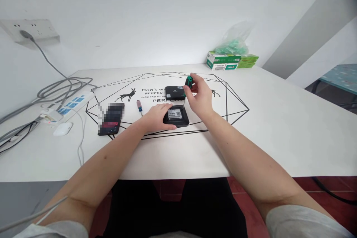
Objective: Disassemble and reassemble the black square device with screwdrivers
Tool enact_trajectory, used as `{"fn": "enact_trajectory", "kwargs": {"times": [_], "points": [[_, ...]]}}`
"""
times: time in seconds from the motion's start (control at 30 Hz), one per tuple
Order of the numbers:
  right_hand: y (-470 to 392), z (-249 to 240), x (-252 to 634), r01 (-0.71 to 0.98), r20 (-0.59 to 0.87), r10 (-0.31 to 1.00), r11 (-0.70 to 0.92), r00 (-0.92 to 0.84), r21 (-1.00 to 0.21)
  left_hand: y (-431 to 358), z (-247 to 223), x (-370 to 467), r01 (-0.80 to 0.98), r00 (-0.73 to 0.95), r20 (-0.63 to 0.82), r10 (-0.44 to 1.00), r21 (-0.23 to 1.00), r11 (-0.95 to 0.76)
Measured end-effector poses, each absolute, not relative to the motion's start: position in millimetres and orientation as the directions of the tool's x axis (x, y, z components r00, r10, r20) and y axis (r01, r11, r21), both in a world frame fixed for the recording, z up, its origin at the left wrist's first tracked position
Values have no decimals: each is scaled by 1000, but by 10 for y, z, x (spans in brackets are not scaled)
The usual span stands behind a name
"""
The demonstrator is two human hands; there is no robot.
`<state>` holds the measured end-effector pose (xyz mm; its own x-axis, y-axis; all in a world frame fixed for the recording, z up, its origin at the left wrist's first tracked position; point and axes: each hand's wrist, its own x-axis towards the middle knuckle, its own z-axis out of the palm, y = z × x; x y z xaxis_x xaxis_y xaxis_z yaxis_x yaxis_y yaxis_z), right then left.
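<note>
My right hand [200, 95] is closed around the green and black handle of a screwdriver [189, 81], held upright. Its thin shaft points down at the far right corner of a black square box [182, 121] with a white label on top. Around the left side of that box lies my left hand [158, 118], gripping it against the table with the thumb along the near edge. Just behind stands a second black square box [174, 92], partly hidden by my right hand. Left of my left hand rests another screwdriver [139, 106] with a red and blue handle.
A phone [113, 121] lies on the left, beside a white power strip [74, 106] with tangled grey cables and a white earbud case [63, 129]. Green and white cartons [223, 60] with a plastic bag [234, 42] on top stand at the back right by the wall.
</note>
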<state>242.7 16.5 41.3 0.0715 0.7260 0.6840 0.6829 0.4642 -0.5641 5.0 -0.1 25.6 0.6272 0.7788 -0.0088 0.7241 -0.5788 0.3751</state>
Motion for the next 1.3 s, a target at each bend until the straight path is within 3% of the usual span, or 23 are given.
{"fn": "enact_trajectory", "kwargs": {"times": [0.3,0.73,0.97,1.07,1.3], "points": [[159,387,2420,679,700,710,476,78,-558,77,208,-55,812,567,-195,800,291,-505],[183,377,2400,643,699,714,514,46,-568,55,231,-49,849,518,-209,830,246,-468],[218,345,2404,524,873,484,727,67,-443,-13,345,-22,864,499,-250,830,210,-457],[235,353,2397,481,890,451,766,70,-427,-12,347,-24,867,495,-256,830,209,-453],[342,268,2402,266,807,583,766,98,-585,25,292,-53,857,511,-240,825,220,-467]]}}
